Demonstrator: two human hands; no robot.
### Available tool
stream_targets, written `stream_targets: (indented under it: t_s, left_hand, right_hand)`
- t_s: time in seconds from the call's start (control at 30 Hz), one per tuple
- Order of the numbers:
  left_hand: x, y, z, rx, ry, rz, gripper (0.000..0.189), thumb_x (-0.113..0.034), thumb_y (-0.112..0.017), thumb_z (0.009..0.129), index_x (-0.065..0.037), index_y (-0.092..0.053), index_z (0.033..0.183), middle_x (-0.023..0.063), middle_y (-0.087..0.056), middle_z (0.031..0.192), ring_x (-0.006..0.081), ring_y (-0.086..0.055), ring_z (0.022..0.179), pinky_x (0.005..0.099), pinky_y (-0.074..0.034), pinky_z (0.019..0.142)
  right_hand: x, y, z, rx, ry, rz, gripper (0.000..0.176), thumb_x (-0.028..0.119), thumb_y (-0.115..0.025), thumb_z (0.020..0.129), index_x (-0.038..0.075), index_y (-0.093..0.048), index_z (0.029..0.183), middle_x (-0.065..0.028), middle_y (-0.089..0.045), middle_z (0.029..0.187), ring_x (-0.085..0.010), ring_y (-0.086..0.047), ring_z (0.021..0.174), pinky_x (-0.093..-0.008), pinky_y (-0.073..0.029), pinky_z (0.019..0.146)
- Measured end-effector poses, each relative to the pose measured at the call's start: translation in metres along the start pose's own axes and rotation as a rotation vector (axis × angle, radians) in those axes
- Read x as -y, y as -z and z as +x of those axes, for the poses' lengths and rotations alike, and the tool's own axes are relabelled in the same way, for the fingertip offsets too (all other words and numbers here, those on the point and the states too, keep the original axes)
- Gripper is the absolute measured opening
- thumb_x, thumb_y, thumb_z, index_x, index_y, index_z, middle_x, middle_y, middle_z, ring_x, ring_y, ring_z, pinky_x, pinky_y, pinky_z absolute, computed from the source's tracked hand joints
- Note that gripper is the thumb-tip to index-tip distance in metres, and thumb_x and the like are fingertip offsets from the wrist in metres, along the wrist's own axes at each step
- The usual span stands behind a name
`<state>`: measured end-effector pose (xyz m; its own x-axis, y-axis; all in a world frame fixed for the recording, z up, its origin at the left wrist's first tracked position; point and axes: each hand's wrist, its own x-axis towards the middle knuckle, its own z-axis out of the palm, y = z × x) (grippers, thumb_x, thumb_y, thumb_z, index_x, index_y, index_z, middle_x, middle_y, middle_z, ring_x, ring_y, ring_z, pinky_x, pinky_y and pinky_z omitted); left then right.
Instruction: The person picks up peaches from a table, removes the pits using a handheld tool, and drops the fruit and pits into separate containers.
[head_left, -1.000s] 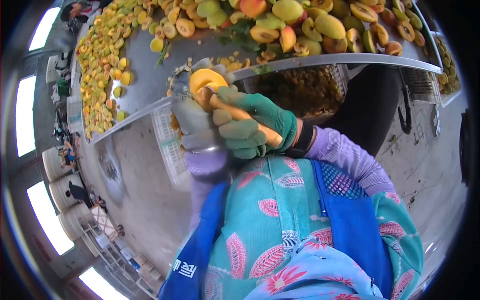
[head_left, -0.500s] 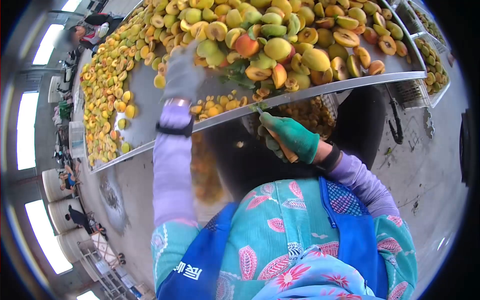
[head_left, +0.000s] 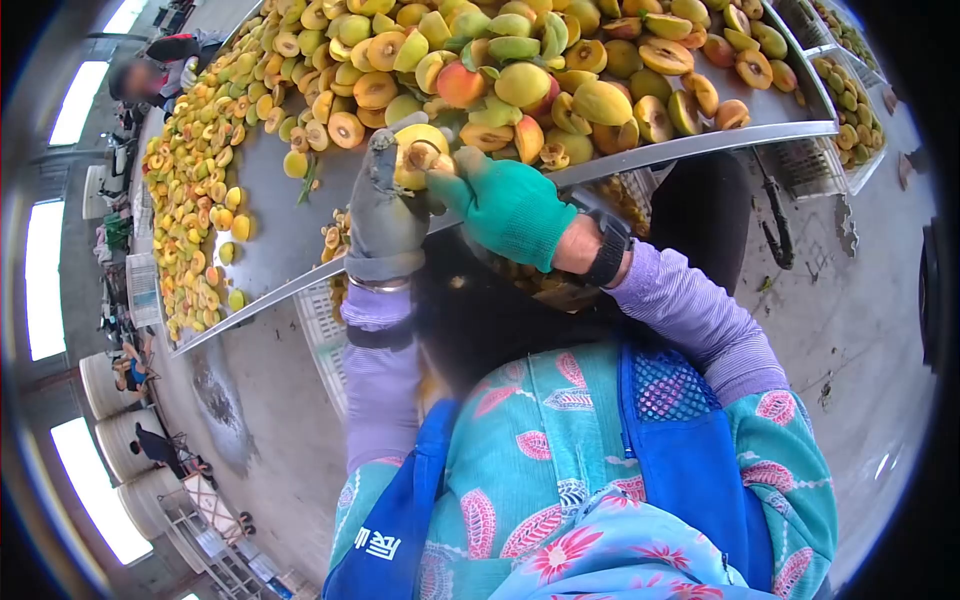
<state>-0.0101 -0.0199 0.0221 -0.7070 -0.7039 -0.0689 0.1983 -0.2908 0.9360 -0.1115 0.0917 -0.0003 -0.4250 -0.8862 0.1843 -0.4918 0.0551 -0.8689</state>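
My left hand (head_left: 388, 205), in a grey glove, is closed around a cut yellow peach (head_left: 418, 150) just above the table's near edge. The cut face shows a brownish hollow. My right hand (head_left: 515, 205), in a green glove, is closed beside it, with fingertips touching the fruit. The wooden-handled tool seen in that hand earlier is hidden behind the glove now. Beyond my hands, a large heap of whole and halved peaches (head_left: 520, 85) covers much of the metal table (head_left: 275, 220).
White crates of fruit (head_left: 850, 115) stand at the right. Under the near rim sits a container with brownish pieces (head_left: 545, 285), and a white crate (head_left: 325, 335) stands lower left. A black hooked object (head_left: 775, 220) hangs from the right side. Other people are at the far left.
My left hand has come back from the heap with a cut peach. My right hand has risen from below the rim to meet it, and the tool has gone out of sight.
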Motion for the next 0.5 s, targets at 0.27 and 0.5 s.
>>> stream_targets:
  t_s: [0.27, 0.5]
  left_hand:
    - [0.013, -0.019, 0.002, -0.079, -0.252, 0.289, 0.04, -0.032, -0.042, 0.103, 0.002, -0.064, 0.109, 0.0081, -0.067, 0.097, 0.0137, -0.061, 0.083, 0.0259, -0.05, 0.073]
    - [0.031, -0.02, 0.0, -0.121, -0.236, 0.231, 0.028, -0.023, -0.051, 0.1, 0.002, -0.065, 0.101, 0.0002, -0.061, 0.085, 0.0054, -0.053, 0.074, 0.0209, -0.045, 0.067]
  right_hand:
    - [0.006, 0.006, -0.016, -0.016, -0.06, 0.025, 0.042, 0.041, -0.048, 0.097, -0.001, -0.055, 0.096, -0.0256, -0.063, 0.076, -0.0443, -0.063, 0.073, -0.0504, -0.05, 0.064]
    - [0.007, -0.013, -0.034, -0.057, -0.249, 0.403, 0.044, 0.039, -0.047, 0.097, -0.003, -0.057, 0.102, -0.0269, -0.062, 0.085, -0.0396, -0.061, 0.078, -0.0461, -0.046, 0.07]
